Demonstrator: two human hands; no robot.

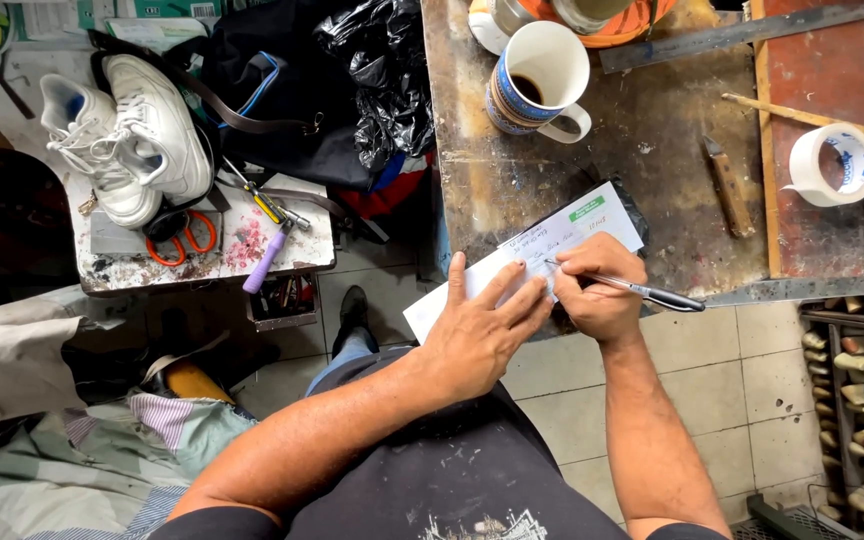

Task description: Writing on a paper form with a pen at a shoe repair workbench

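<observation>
A white paper slip (582, 225) with a green patch and handwritten lines lies over the front edge of a worn metal workbench (652, 150). My left hand (477, 325) lies flat on the slip's near end, fingers spread, pinning it down. My right hand (602, 285) is closed around a silver and black pen (652, 293), whose tip touches the slip near the middle.
A patterned mug (537, 80) with dark liquid stands at the back of the bench. A tape roll (832, 165) and a wooden-handled tool (727, 185) lie to the right. On the left, a small table (282, 250) bears white sneakers (122, 130), orange-handled scissors (184, 240) and screwdrivers. Black bags sit behind it.
</observation>
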